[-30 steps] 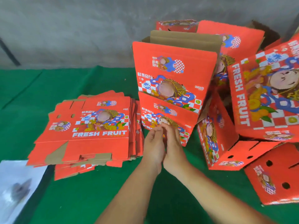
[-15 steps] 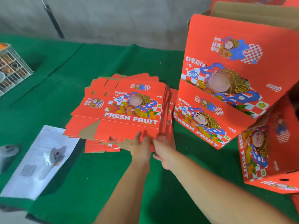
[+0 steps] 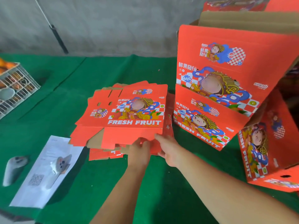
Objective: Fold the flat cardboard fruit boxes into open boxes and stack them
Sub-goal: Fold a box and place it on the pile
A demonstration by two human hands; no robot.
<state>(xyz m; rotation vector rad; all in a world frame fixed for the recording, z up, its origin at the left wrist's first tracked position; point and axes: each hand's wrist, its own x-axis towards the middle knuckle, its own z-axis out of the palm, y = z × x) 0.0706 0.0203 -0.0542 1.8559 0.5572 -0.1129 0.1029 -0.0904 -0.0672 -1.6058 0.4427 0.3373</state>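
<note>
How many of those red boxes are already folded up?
4 at least: two stacked right of the flat pile, upper on lower; one tipped at the right edge; one partly visible at top. More may be hidden behind.

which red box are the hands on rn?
The top flat box of the unfolded pile; both hands grip its near edge. The folded boxes at right stand untouched.

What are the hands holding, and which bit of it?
Both the left hand and the right hand grip the top flat box of the pile by its near edge, at the near right corner.
</note>
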